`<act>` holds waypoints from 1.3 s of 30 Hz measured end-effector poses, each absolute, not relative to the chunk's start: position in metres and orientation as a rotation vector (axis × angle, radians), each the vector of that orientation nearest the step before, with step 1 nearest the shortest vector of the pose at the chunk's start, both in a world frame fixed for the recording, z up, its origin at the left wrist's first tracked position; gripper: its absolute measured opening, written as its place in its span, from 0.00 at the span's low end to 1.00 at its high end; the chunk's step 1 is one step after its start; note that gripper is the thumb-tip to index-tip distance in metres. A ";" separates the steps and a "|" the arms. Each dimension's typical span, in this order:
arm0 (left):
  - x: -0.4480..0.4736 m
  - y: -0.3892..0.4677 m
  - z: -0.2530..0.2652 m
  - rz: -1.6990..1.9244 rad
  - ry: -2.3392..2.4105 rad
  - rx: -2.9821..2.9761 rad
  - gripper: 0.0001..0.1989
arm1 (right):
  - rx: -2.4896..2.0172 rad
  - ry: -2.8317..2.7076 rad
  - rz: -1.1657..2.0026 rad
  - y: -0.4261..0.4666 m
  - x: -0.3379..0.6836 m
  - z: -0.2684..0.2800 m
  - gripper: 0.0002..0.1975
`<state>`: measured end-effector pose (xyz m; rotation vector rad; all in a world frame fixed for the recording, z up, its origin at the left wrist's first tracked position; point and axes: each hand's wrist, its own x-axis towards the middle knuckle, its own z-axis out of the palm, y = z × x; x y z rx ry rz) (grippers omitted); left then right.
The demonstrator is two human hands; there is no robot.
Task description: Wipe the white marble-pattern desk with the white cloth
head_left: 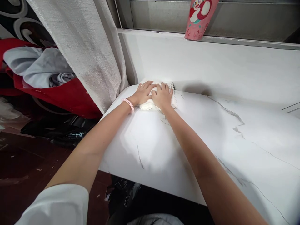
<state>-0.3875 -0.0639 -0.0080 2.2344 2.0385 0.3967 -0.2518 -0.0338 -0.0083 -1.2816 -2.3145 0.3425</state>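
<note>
A crumpled white cloth (147, 105) with a scalloped edge lies on the white marble-patterned tabletop (154, 143), at the far left end near the wall. My left hand (142, 93) presses flat on the cloth's left part, fingers spread; a pink beaded bracelet (129, 105) circles that wrist. Beside it, my right hand (163, 95) rests on the cloth's right part, its fingers stretched out too. The two hands nearly meet at the thumbs. Much of the cloth is hidden beneath them.
A pale curtain (86, 47) hangs against the table's left end. Left of it stands a red bag (63, 97) with folded grey fabric (44, 67). A pink paper cup (199, 20) stands on the ledge above the white wall panel (159, 56).
</note>
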 end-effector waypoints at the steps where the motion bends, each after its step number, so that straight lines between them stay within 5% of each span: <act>1: -0.385 -0.067 -0.008 0.389 2.052 2.234 0.29 | -1.284 -2.310 0.349 -0.036 -0.250 -0.008 0.24; 39: -0.207 -0.287 0.005 0.308 1.940 2.386 0.35 | -1.022 -2.641 -0.024 -0.243 -0.058 0.019 0.26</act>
